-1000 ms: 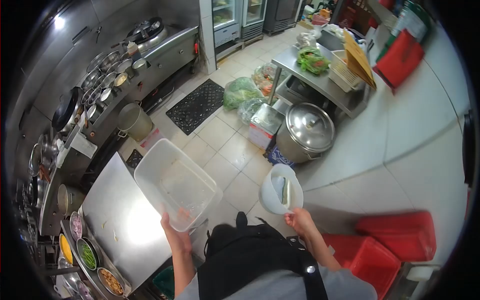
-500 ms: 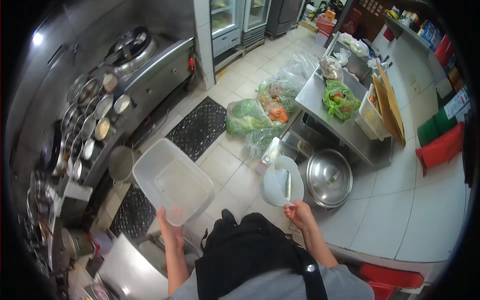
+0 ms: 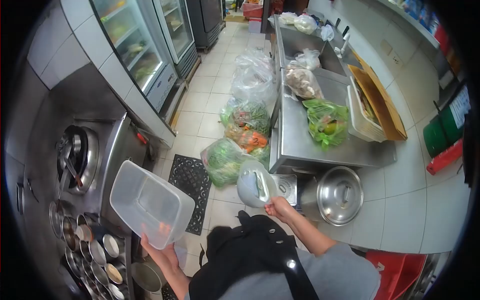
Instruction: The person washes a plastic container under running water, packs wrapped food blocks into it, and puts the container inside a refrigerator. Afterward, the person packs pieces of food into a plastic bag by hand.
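My left hand [image 3: 162, 252] is closed on the near end of a translucent rectangular plastic container [image 3: 150, 200], held up at the left. A few small orange bits show at its near end; otherwise only its bare bottom is visible. With bent fingers, my right hand [image 3: 280, 208] grips the near edge of a pale, deep plastic bowl [image 3: 250, 186], which is tilted. Something flat and whitish lies inside that bowl, too unclear to name. Beyond the bowl, bags of green vegetables [image 3: 220, 162] and carrots [image 3: 251, 141] rest on the tiled floor.
On the right, a steel counter [image 3: 295, 145] carries a bag of greens [image 3: 325, 125] and a white basket [image 3: 365, 110]. A lidded steel pot [image 3: 340, 195] stands below it. At left are a stove, several metal pots and a black floor mat [image 3: 192, 175]. Glass-door fridges [image 3: 135, 50] stand ahead.
My view has turned left and moved closer to the counter and fridges. Both hands still hold the container and the bowl, which have shifted left in view.
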A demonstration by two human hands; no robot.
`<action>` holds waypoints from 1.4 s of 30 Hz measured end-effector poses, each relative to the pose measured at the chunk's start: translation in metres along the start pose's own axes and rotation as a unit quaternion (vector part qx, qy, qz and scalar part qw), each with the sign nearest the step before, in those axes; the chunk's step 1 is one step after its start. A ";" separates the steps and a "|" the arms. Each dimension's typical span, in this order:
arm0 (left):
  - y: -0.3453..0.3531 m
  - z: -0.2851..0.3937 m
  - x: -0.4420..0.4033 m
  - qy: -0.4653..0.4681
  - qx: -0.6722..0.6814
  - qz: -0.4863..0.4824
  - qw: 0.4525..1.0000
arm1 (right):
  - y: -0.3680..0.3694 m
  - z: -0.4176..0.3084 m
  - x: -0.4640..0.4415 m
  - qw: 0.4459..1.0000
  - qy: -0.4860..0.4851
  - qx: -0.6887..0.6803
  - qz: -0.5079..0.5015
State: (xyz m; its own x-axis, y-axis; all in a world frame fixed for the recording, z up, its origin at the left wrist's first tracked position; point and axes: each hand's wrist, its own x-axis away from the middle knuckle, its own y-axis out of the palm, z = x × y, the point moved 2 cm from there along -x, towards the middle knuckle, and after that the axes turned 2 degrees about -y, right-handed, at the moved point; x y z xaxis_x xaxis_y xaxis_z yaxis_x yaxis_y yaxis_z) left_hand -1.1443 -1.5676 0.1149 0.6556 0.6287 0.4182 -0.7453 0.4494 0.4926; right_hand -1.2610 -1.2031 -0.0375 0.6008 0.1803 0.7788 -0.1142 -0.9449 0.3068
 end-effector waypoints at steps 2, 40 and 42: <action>0.009 0.008 -0.038 -0.011 0.005 0.012 1.000 | 0.042 -0.028 -0.035 0.999 -0.012 -0.029 -0.027; 0.605 0.016 -0.819 -0.162 -0.174 -0.245 0.940 | 0.282 -0.479 -0.507 0.904 -0.104 -0.371 0.185; 0.635 0.006 -0.844 -0.161 -0.182 -0.239 0.940 | 0.284 -0.527 -0.519 0.904 -0.120 -0.371 0.175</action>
State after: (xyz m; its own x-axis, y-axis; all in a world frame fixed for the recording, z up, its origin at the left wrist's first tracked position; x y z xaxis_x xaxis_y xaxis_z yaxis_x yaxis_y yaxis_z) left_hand -2.1702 -1.8172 0.0794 0.8850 0.1013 0.4545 -0.3103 0.8561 0.4133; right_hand -2.0221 -1.4216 -0.0667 0.5695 -0.2417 0.7856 -0.7759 -0.4735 0.4168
